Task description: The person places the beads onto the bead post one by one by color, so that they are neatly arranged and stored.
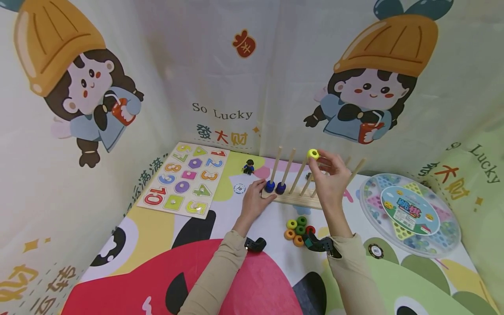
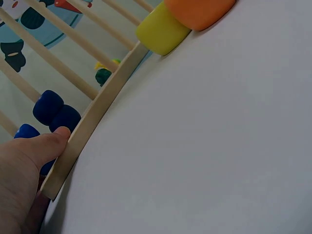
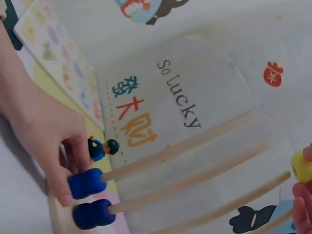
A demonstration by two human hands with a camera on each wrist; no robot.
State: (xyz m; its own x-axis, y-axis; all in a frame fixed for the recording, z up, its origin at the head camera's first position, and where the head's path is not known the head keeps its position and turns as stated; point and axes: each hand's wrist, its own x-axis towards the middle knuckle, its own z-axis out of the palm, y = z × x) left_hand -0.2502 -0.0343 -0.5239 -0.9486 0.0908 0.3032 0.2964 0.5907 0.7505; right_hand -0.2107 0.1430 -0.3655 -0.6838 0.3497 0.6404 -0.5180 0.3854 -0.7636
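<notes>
My left hand (image 1: pixel 253 202) grips the left end of a wooden peg stand (image 1: pixel 297 200), thumb on its front edge in the left wrist view. Blue beads (image 1: pixel 269 187) are stacked on the first peg, and more blue beads (image 3: pixel 94 214) on the second. Between thumb and fingertips, my right hand (image 1: pixel 330 175) pinches a yellow bead (image 1: pixel 313 154). That bead is at the tip of the third peg (image 3: pixel 253 197); whether they touch I cannot tell. The right hand partly hides the pegs farther right.
Loose green, red, orange and yellow beads (image 1: pixel 291 224) lie in front of the stand. A number puzzle board (image 1: pixel 181 179) is at left, a toy figure (image 1: pixel 248 167) behind the stand, a round game box (image 1: pixel 409 214) at right. Poker chips (image 1: pixel 376 250) lie about. Printed cloth hangs behind.
</notes>
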